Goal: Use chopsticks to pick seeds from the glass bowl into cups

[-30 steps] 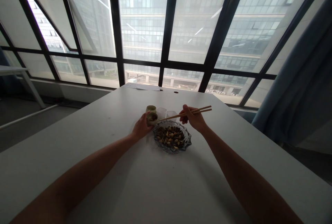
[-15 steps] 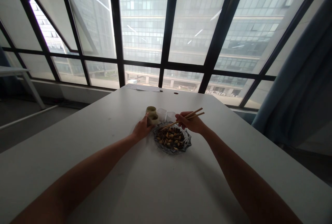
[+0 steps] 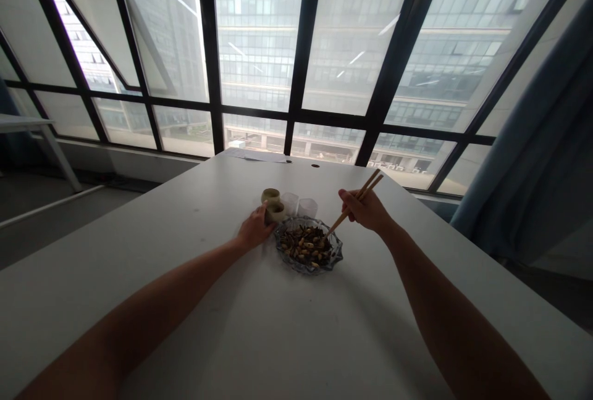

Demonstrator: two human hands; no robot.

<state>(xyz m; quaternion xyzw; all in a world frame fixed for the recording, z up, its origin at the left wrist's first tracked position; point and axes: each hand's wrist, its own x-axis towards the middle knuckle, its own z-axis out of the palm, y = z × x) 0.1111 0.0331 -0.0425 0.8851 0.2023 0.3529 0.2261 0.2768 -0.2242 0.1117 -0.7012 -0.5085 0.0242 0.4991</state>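
Observation:
My right hand (image 3: 364, 207) is closed around a pair of wooden chopsticks (image 3: 354, 205), their tips down in the right part of a scalloped glass bowl (image 3: 334, 259). A mix of pale nuts and dark, thin pieces (image 3: 303, 245) fills the bowl. At the bowl's upper left, my left hand (image 3: 254, 227) grips a small olive-coloured cup (image 3: 275, 212), which appears tilted. Just behind it stands a second olive cup (image 3: 270, 195). Two small clear cups, one nearer the olive pair (image 3: 290, 204) and one to its right (image 3: 307, 207), stand behind the bowl.
All this sits on a large white table (image 3: 185, 283). White papers (image 3: 259, 156) lie at its far edge, near dark round holes (image 3: 315, 166). Beyond are black-framed windows, one tilted open. A blue curtain (image 3: 523, 159) hangs at the right; another white table (image 3: 23, 121) stands left.
My right hand has moved right with the chopsticks, now held steeper. Their tips have shifted from the bowl's upper left to its right side. My left hand stays at the cup.

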